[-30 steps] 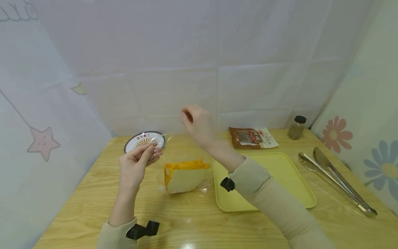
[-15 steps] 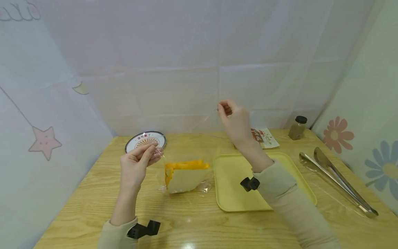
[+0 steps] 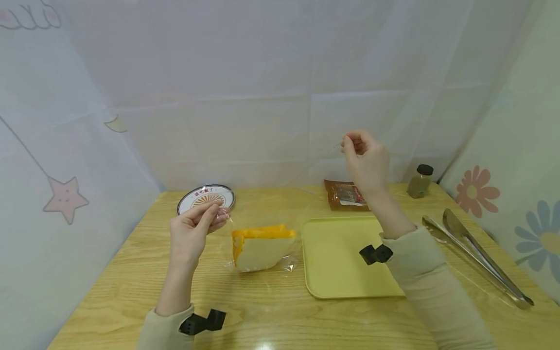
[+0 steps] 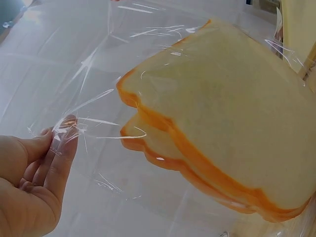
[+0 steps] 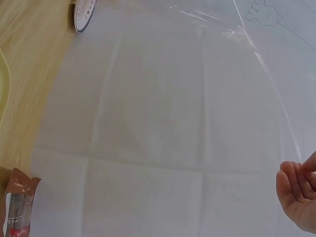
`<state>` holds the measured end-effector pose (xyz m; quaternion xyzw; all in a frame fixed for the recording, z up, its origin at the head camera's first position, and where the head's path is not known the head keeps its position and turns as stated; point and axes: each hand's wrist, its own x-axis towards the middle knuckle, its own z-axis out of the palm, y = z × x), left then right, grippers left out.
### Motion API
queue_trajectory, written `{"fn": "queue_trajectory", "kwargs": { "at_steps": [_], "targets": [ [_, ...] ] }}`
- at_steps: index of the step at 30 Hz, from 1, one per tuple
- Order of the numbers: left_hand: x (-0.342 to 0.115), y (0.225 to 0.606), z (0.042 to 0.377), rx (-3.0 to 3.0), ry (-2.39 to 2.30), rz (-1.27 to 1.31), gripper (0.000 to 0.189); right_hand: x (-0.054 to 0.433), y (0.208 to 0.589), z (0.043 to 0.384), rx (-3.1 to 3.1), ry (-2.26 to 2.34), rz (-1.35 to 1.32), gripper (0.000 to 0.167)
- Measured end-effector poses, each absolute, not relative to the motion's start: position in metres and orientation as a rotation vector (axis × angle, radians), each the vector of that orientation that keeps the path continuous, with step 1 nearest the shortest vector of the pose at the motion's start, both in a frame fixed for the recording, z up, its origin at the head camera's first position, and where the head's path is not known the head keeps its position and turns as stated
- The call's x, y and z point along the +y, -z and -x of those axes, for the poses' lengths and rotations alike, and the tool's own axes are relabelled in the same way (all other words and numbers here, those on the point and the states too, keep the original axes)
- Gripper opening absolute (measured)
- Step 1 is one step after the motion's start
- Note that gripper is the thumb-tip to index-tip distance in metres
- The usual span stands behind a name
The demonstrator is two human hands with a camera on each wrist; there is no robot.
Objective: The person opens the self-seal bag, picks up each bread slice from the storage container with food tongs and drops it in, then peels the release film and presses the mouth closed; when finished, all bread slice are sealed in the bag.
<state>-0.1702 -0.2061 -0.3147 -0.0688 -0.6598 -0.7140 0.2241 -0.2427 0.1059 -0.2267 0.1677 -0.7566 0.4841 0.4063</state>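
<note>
Bread slices (image 4: pixel 222 113) with orange crusts sit inside a clear plastic bag (image 4: pixel 89 74), low over the table in the head view. My left hand (image 3: pixel 192 231) pinches crumpled film of the bag between thumb and fingers, just left of the bread. Raised in front of the back wall, my right hand (image 3: pixel 367 158) has thumb and fingertips together on a thin line of clear plastic. In the right wrist view this line runs up and away from the right hand (image 5: pixel 298 192) toward shiny wrinkled film. Much of the transparent film is hard to make out.
A yellow tray (image 3: pixel 337 291) lies right of the bread. Metal tongs (image 3: pixel 477 262) rest farther right. At the back are a round patterned plate (image 3: pixel 185 206), a brown packet (image 3: pixel 337 197) partly behind the right hand, and a black-lidded jar (image 3: pixel 420 182). Fabric walls enclose the table.
My right hand has swung to the right and slightly up, drawing the thin plastic line across. The left hand and the bread have hardly moved.
</note>
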Motion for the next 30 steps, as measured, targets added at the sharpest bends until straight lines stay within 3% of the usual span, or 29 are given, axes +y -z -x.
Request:
{"fn": "queue_trajectory", "kwargs": {
  "at_steps": [11, 21, 30],
  "targets": [
    [-0.205, 0.312, 0.171, -1.836, 1.948, 0.164, 0.019, 0.145, 0.214, 0.240, -1.886, -1.383, -0.296, 0.022],
    [-0.205, 0.313, 0.171, -1.813, 1.950, 0.139, 0.013, 0.171, 0.211, 0.248, -1.813, -1.403, -0.199, 0.010],
    [-0.204, 0.312, 0.172, -1.781, 1.966, 0.113, 0.011, 0.189, 0.211, 0.249, -1.726, -1.425, -0.135, 0.012]
  ]
}}
